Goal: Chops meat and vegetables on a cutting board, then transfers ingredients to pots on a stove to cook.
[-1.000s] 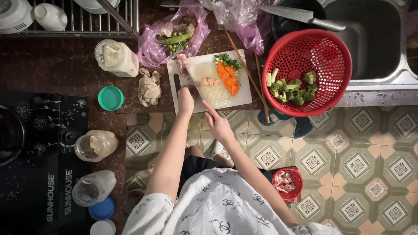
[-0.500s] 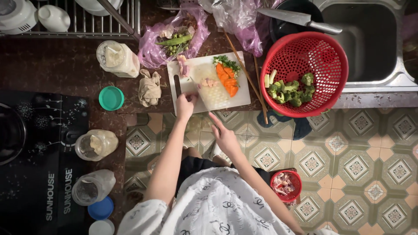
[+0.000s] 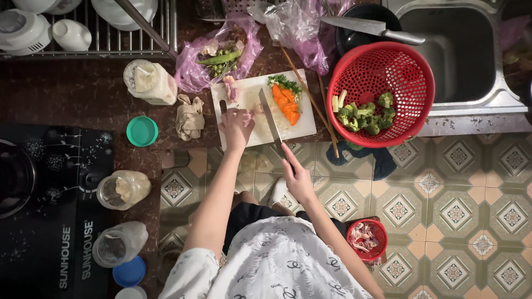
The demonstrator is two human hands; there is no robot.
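A knife (image 3: 271, 119) is gripped by its handle in the right hand (image 3: 297, 178), the blade laid over the white cutting board (image 3: 302, 119). A pale piece of food (image 3: 252, 109) on the board is pinned under the curled fingers of the left hand (image 3: 236, 125). The cut is probably best made with the fingertips tucked back from the blade and the board kept from sliding on the edge of the tabletop (image 3: 83, 99). Sliced carrot (image 3: 286, 103) and chopped greens (image 3: 284, 83) are heaped on the far half of the board. Just to the right, broccoli (image 3: 363, 116) is held in a red basket (image 3: 410, 77) beside a steel sink (image 3: 465, 55). Jars (image 3: 123, 189), a teal lid (image 3: 142, 131) and a black hob (image 3: 50, 221) are seen on the left of the dark tabletop. A patterned tile floor (image 3: 460, 210) is visible below, with a small red bowl (image 3: 367, 239) set on it.
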